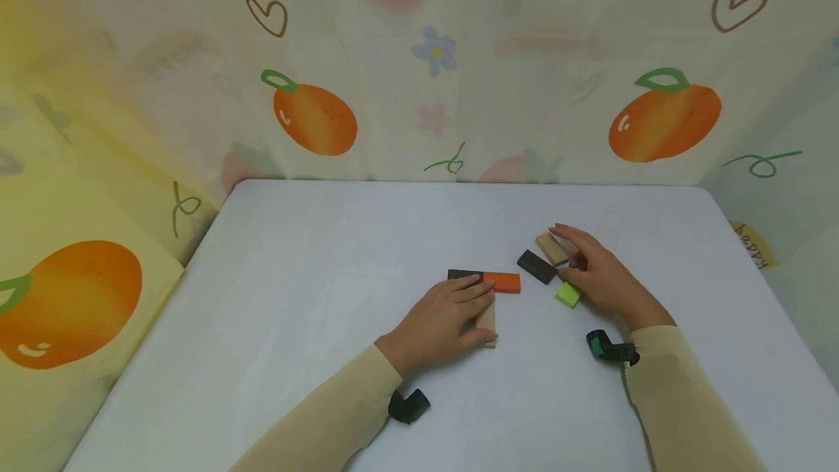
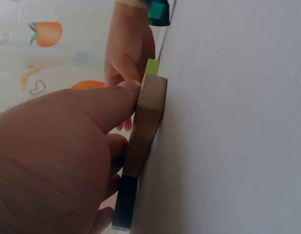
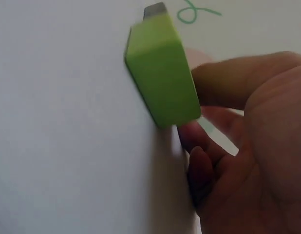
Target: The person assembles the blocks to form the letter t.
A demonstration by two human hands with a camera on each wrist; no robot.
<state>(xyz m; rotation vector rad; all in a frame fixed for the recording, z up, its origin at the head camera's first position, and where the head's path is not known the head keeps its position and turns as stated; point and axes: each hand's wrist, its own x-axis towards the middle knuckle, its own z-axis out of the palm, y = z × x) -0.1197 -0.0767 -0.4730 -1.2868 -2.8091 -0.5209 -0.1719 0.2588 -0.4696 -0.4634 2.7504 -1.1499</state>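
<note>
Inspected first: the wooden block [image 1: 486,317] under the left hand [image 1: 442,319]. It lies on the table [image 1: 295,275] about midway between the left and right edges, its long side running toward the far edge. Beyond it, a dark block [image 1: 461,274] and an orange block [image 1: 505,282] lie end to end, roughly parallel to that far edge. The head view hides the wooden block's far end under the fingers; in the left wrist view, wood and dark block appear to meet.

The left hand is neither clenched nor wrapped round anything: its fingers lie extended over the dark and orange blocks, and its thumb touches the wooden block near its near end. Judged purpose: to steady the pieces and prevent sliding.

Outward, nearer the table's far right corner, lie a loose wooden block [image 1: 550,248], a second dark block [image 1: 536,266] just beside it, and a green block [image 1: 567,295]. The right hand [image 1: 606,279] is over this group, index finger at the loose wooden block's far side, thumb between it and the green block. Whether it is grasping that block or merely touching it cannot be determined. The close grouping presumably keeps these pieces within easy reach.

Beyond the far edge hangs a cloth [image 1: 524,93] printed with oranges.
</note>
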